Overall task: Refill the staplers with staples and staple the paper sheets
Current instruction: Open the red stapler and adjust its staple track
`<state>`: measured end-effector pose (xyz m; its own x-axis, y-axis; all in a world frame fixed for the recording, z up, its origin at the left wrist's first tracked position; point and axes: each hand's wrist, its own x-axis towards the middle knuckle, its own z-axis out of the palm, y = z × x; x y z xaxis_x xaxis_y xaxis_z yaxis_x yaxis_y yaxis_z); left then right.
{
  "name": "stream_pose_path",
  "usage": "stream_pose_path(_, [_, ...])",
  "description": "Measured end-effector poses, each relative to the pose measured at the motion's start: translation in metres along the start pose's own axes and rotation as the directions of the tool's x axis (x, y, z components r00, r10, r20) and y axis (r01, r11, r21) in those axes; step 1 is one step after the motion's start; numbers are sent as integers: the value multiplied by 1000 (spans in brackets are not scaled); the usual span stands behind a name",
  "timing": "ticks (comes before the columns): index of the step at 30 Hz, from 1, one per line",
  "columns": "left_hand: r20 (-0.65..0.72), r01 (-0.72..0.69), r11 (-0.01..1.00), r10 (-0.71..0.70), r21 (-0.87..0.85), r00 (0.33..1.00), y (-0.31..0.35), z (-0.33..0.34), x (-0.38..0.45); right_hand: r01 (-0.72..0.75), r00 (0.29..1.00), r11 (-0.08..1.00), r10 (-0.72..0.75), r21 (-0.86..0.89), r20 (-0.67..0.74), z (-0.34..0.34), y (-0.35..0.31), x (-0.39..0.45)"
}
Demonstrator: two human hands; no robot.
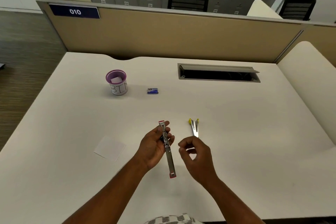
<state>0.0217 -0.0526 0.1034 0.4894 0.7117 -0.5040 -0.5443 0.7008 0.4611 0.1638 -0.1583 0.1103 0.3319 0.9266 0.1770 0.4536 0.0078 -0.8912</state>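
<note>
Fingers of left hand (154, 143) curled round opened pink stapler (167, 148), held above bench (236, 132). Right hand (195, 152) just beside, thumb and forefinger pinched; staple strip between them, cannot tell. Refill step in hand. Next: load strip into channel. Staple box (152, 91) and yellow stapler (194, 127) lie beyond, paper sheet (110, 148) at left.

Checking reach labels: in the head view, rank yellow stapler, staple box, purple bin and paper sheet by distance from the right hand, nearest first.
From the right hand:
1. yellow stapler, just beyond the fingers, lying opened on the desk.
2. paper sheet, to the left, past the left hand.
3. staple box, farther back, mid-desk; close to the sheet's distance.
4. purple bin, far back left.
</note>
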Motion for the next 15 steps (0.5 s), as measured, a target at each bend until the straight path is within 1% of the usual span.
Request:
stream_pose_path(2, [3, 1, 999, -1, 43, 1000, -3, 0, -1, -17, 998, 1000, 17, 11, -62, 5, -8, 10])
stream_pose_path(4, [21, 6, 997, -7, 72, 1000, -5, 0, -2, 3, 998, 1000, -4, -17, -70, 9, -14, 20])
stream_pose_path(7, [56, 18, 995, -24, 100, 998, -6, 2, -2, 55, 998, 987, -58, -150, -20, 14, -17, 28])
stream_pose_path(9, [72, 18, 995, -26, 101, 997, -6, 3, -5, 105, 994, 962, -101, -251, 28, 16, -16, 30])
stream_pose_path(11, [79, 1, 989, -13, 148, 997, -5, 2, -7, 170, 985, 929, -154, -330, 74, 17, -15, 30])
stream_pose_path(15, [66, -13, 969, -3, 246, 998, -4, 2, -10, 216, 975, 900, -177, -379, 137, 19, -17, 28])
